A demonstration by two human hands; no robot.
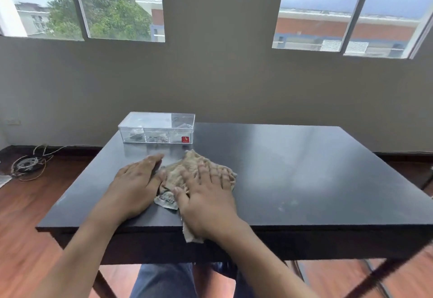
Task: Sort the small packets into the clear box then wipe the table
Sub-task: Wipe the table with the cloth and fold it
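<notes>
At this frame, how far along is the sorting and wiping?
Sorting looks done: no loose packets show on the table, and the clear box at the far edge holds small items in its compartments. Wiping is in hand: the right hand presses a cloth flat, the left hand rests beside it. Faint smudges near the right front remain to be wiped.

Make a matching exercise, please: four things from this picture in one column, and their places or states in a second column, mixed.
1. clear box
2. cloth
3. left hand
4. coiled cable

a. flat on the bare table
b. on the floor
c. at the table's far edge
d. under the right hand

Pairs: 1-c, 2-d, 3-a, 4-b
</notes>
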